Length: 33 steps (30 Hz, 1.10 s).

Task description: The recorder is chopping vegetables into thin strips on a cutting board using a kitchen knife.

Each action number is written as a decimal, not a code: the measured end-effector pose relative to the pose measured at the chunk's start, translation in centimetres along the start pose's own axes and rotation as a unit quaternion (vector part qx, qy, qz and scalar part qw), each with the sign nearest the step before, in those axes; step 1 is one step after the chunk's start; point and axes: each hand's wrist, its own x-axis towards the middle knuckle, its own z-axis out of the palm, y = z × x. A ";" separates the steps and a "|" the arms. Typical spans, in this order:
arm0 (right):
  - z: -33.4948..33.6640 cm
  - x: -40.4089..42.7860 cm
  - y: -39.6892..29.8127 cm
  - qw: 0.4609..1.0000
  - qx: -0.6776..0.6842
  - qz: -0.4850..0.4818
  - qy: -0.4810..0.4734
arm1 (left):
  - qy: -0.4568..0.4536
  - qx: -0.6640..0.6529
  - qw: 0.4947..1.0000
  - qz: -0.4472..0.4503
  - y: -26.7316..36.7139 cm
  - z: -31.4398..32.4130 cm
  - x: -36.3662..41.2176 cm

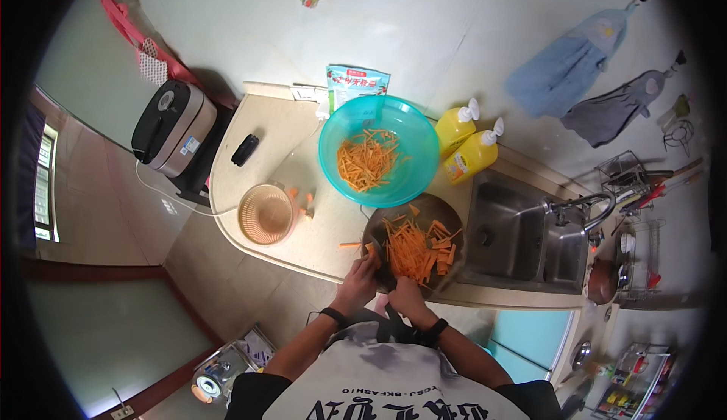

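A round dark chopping board (pixel 420 207) lies at the counter's front edge, bearing a heap of carrot strips (pixel 410 249) and some flat carrot slices (pixel 446 255). At its left side my left hand (pixel 359 285) holds a carrot piece (pixel 371 249). My right hand (pixel 408 299) grips the handle of a kitchen knife (pixel 381 269), whose dark blade stands beside the carrot piece; the cutting edge is hard to make out. Behind the board, a teal plastic bowl (pixel 420 153) contains more shredded carrot (pixel 366 161). One loose carrot strip (pixel 349 245) rests left of the board.
To the left stand a beige plastic basket (pixel 267 215) with carrot scraps (pixel 308 214) alongside, a black object (pixel 245 150) and a rice cooker (pixel 173 127). Two yellow pump bottles (pixel 470 157) are right of the bowl, near the steel sink (pixel 511 232). A blue pouch (pixel 358 82) leans on the wall.
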 end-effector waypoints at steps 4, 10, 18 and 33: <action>0.4 2.7 -0.7 0.999 0.038 0.014 0.012 | -0.033 0.030 0.998 0.044 -0.1 -0.3 0.2; -0.6 2.3 -0.8 0.998 -0.005 -0.058 0.019 | -0.036 0.011 0.999 0.004 -0.5 0.0 0.1; -1.0 0.0 -1.3 1.000 0.011 -0.017 0.001 | -0.033 -0.013 0.999 -0.004 -0.9 0.5 0.0; 0.2 -0.2 -0.8 0.995 0.019 -0.082 0.060 | -0.005 -0.008 1.000 0.013 -1.1 0.7 -0.1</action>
